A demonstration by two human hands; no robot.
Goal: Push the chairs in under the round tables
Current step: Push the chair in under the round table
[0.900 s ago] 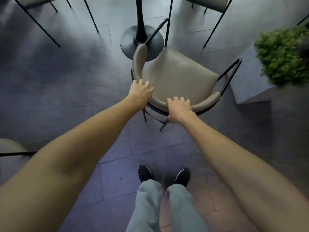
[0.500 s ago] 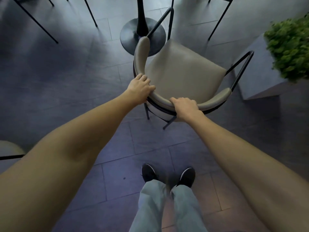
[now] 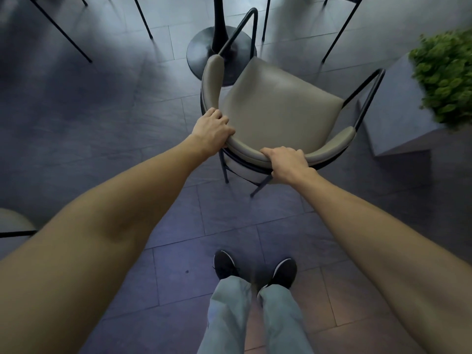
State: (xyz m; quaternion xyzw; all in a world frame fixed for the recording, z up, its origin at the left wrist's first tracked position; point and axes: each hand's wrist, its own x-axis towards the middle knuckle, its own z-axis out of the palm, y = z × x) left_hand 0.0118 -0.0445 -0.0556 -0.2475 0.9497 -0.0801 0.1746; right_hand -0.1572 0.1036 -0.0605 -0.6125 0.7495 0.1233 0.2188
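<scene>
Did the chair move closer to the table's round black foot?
Yes. The chair has slid forward toward the table base; its left armrest now overlaps the base more than before. Both hands, left hand and right hand, grip the backrest.

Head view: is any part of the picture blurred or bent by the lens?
Head view: the plant at the right edge is smeared; the chair and both hands, left and right, are fairly sharp; the wide lens stretches the forearms at the bottom corners; soft glare lies on the top floor tiles.

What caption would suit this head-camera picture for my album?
Both hands, left hand and right hand, grip the beige chair backrest, facing the table base.
</scene>
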